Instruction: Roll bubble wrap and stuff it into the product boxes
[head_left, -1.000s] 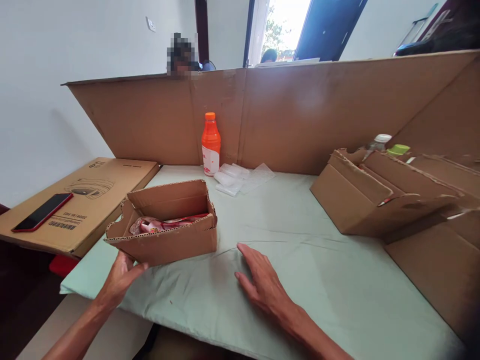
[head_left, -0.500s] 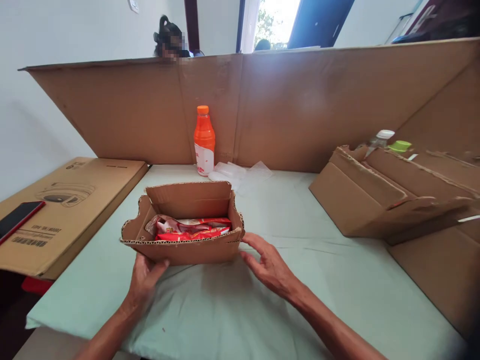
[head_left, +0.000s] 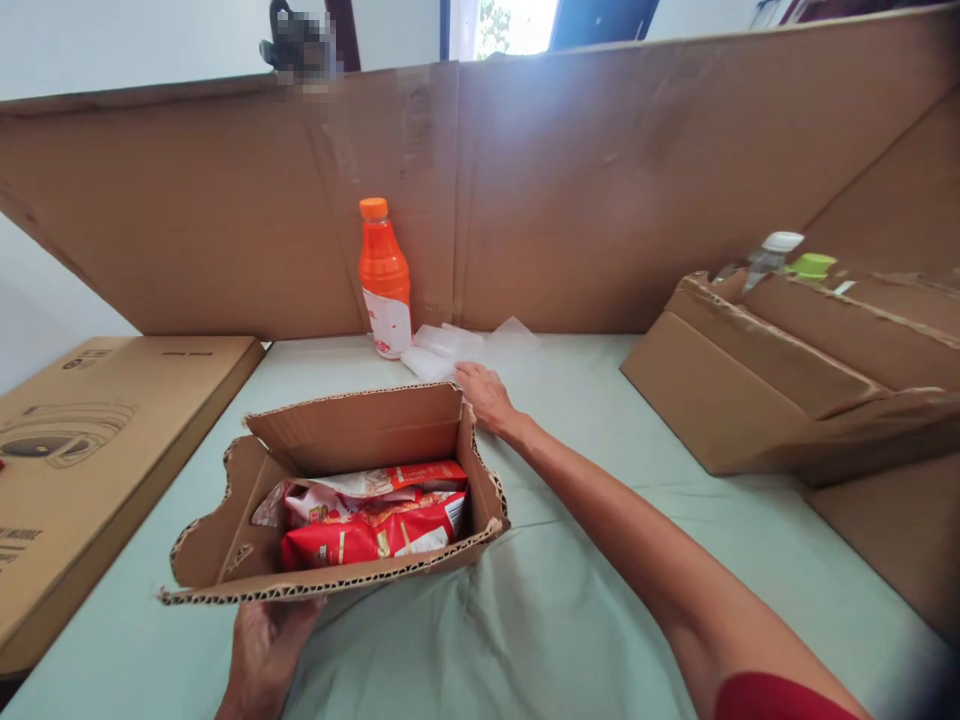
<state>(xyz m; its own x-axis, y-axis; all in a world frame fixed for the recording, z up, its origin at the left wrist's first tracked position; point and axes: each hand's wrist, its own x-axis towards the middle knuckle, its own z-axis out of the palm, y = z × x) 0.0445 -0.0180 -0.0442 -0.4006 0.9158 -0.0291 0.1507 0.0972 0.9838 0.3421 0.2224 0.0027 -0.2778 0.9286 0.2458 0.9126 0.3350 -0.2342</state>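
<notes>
A small open cardboard box sits in front of me, its opening towards me. Inside lie several red and white packets. My left hand is closed on the underside of the near wall, with its fingertips hidden beneath the box. My right hand curls round the far right corner, its fingers partly behind the cardboard. Just beyond those fingers lie clear plastic sheets. An orange bottle with a white label stands upright behind the box.
A tall cardboard panel spans the back. On the right stands a larger cardboard box with bottle tops, one white and one green, showing above it. A flat printed carton lies at left on the pale green cloth. A person's head shows above the panel.
My right hand has moved from the box's near right side to its far right corner. The box appears nearer and tilted, showing more of the packets. The view has shifted too.
</notes>
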